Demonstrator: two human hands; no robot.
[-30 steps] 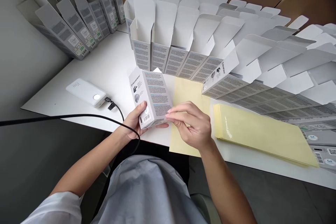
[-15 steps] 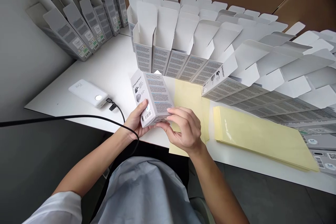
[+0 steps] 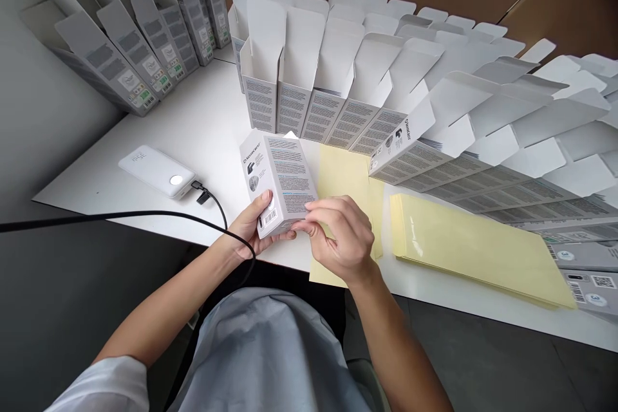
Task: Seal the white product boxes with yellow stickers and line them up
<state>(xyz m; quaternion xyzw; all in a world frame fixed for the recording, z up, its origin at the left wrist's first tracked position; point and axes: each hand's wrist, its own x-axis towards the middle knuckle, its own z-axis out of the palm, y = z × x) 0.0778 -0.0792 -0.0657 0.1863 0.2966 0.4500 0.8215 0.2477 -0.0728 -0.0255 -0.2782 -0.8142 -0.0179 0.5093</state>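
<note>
I hold a small grey printed carton tilted over the near edge of the white table. My left hand grips its lower left corner, thumb on the barcode panel. My right hand has its fingers pinched against the carton's lower right edge; what lies between the fingertips is too small to make out. Under my right hand lies a pale yellow sheet.
Rows of open-topped grey cartons stand behind. More lean at the far left and fan out to the right. A stack of yellow sheets lies right. A white power bank with a black cable sits left.
My right hand's fingers have slid along the carton's lower right edge and pinched closer together. The carton and left hand have hardly moved.
</note>
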